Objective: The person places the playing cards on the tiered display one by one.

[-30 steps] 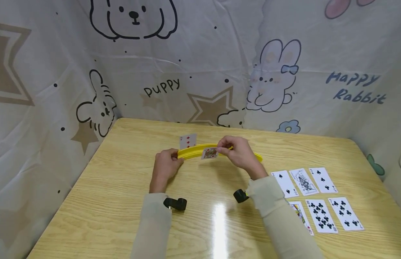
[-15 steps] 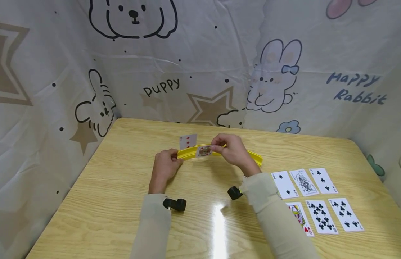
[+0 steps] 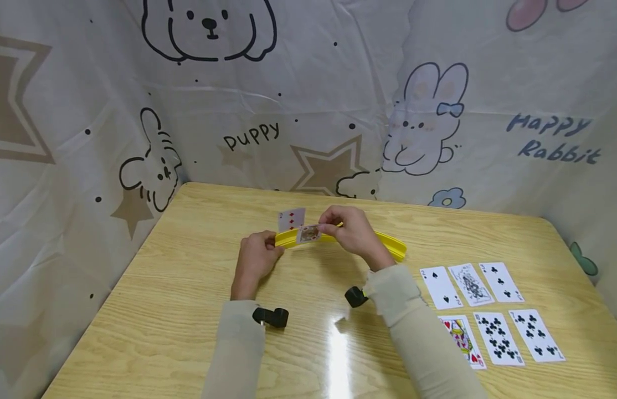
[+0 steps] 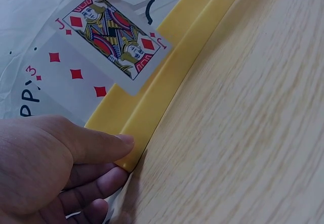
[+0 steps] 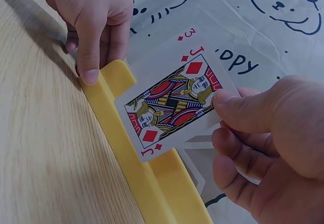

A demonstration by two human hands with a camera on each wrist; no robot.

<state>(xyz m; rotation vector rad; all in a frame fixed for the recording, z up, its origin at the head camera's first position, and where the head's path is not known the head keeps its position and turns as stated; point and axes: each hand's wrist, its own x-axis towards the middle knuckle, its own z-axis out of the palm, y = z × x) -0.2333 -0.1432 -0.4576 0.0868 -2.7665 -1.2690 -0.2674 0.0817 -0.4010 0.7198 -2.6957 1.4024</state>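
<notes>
A curved yellow card holder [image 3: 392, 245] stands on the table, its left end pinched between the thumb and fingers of my left hand [image 3: 257, 260]. The three of diamonds [image 4: 75, 75] stands upright in the holder near that end. My right hand [image 3: 350, 233] pinches the jack of diamonds [image 5: 172, 102] by its upper edge, face toward me. The jack's lower edge is at the holder's groove, slightly right of the three and partly covering it; whether it touches the groove I cannot tell. Behind my right hand, the holder's middle is hidden.
On the right of the wooden table [image 3: 179, 310], several cards lie face up in two rows: two of spades [image 3: 441, 287], joker [image 3: 471, 284], three of clubs [image 3: 502, 282], queen of hearts [image 3: 463, 341], and two more clubs cards [image 3: 498, 338]. A printed curtain [image 3: 308, 100] hangs behind.
My right hand has moved left along the holder with the jack of diamonds, bringing it near the three. The left hand keeps its grip on the holder's end.
</notes>
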